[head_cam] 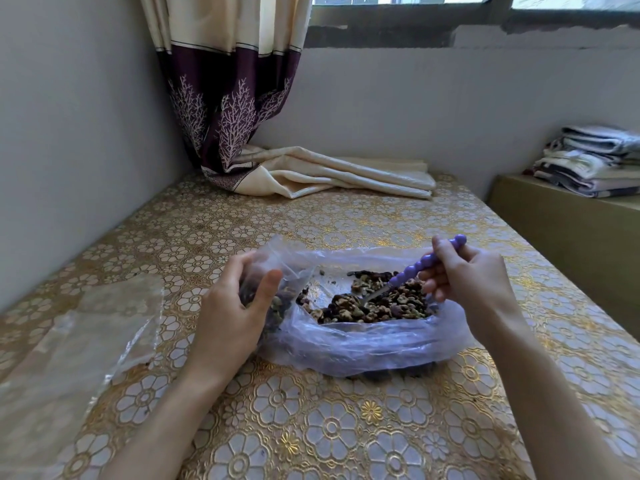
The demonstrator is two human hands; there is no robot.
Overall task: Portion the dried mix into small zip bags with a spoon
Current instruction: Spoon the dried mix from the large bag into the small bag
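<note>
Gold-flowered tablecloth (311, 427) covered the table nearest the camera. At far left lay flat clear zip bags (86, 341). The left hand (232, 313) curled round a small bag (270, 289) partly filled with mix, held upright beside the large plastic bag (363, 344). Dried mix (374, 306) lay inside it. The right hand (467, 275) pinched the purple-handled spoon (408, 271), its bowl in the mix.

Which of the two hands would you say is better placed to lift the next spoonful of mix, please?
The right hand: it grips the purple spoon, whose bowl is in the dried mix. The left hand holds the small zip bag.
</note>
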